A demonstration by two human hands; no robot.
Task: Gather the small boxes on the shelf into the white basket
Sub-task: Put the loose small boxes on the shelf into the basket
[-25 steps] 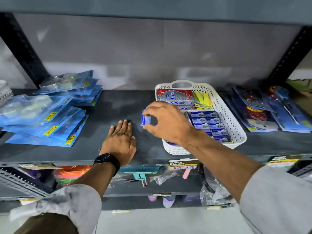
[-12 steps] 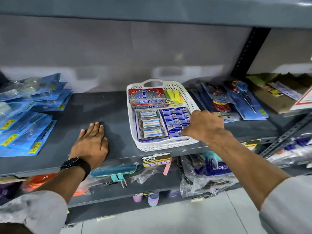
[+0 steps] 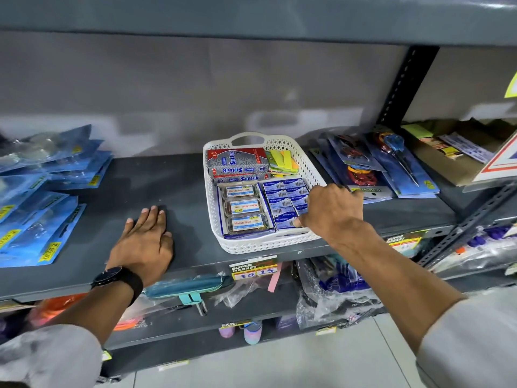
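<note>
Fingers of the right hand curl narrowly over the white basket's near right corner, holding nothing visible; left hand lies flat, left of it. Inside sit small blue boxes: light, stiff, best pinched by their sides.

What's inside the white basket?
The basket holds red boxes, yellow sticky notes, clear tubs and small blue boxes. The right hand covers one corner.

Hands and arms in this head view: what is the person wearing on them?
Both hands, left and right, are bare: no gloves, no rings visible. A black watch with a dark round face sits on the left wrist. Light grey sleeves are pushed up both forearms.
</note>
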